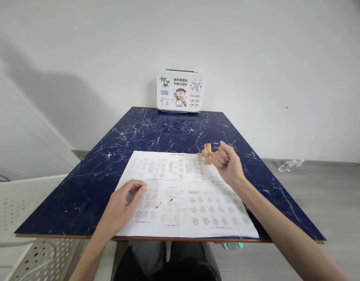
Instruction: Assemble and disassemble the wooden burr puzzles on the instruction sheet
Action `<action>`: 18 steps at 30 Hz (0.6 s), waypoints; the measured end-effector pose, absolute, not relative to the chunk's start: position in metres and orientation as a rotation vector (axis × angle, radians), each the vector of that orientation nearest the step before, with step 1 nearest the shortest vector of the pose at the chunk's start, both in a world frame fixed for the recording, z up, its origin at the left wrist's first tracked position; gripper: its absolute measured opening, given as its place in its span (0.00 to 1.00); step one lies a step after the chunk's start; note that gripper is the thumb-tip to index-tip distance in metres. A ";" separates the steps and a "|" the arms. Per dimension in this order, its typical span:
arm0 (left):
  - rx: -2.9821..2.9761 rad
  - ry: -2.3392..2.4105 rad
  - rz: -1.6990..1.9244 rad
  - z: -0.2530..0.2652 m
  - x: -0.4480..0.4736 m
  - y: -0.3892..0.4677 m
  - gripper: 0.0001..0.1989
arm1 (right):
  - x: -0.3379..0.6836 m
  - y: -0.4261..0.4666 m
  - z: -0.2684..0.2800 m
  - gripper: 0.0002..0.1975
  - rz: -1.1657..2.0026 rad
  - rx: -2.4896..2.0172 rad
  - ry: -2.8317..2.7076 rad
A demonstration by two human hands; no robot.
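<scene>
Tan wooden puzzle, pieces crossed

And there's "TRAVEL" beaming from the white case, "奶牛养得好,牛奶才会好" topping it; the paper sheet is showing illegible print!

On the table, the paper lies along the near edge, with the left hand at its left side, the puzzle and right hand near its far right corner, and the case behind, before the wall.
</scene>
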State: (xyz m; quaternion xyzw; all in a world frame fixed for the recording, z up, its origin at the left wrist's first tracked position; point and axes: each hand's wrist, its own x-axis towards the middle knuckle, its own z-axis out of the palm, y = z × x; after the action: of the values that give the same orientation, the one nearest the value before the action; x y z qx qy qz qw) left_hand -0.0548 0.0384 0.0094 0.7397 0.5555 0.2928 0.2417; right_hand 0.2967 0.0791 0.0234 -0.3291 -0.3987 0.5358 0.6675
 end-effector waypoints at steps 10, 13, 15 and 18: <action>2.021 1.508 0.814 0.011 -0.054 0.038 0.15 | 0.377 0.074 0.008 0.33 0.668 -1.010 -1.048; 2.019 1.515 0.802 0.011 -0.053 0.038 0.15 | 0.393 0.071 -0.005 0.30 0.360 -1.302 -1.162; 2.015 1.525 0.784 0.011 -0.053 0.038 0.15 | 0.397 0.072 -0.012 0.25 0.271 -1.399 -1.192; 2.013 1.534 0.779 0.011 -0.054 0.039 0.16 | 0.396 0.076 -0.018 0.21 0.230 -1.456 -1.262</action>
State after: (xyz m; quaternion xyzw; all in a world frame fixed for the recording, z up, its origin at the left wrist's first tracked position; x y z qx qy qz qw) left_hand -0.0535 0.0386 0.0106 0.7371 0.5618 0.2852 0.2443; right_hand 0.3960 0.0758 -0.0179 -0.6191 -0.5366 0.0978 0.5650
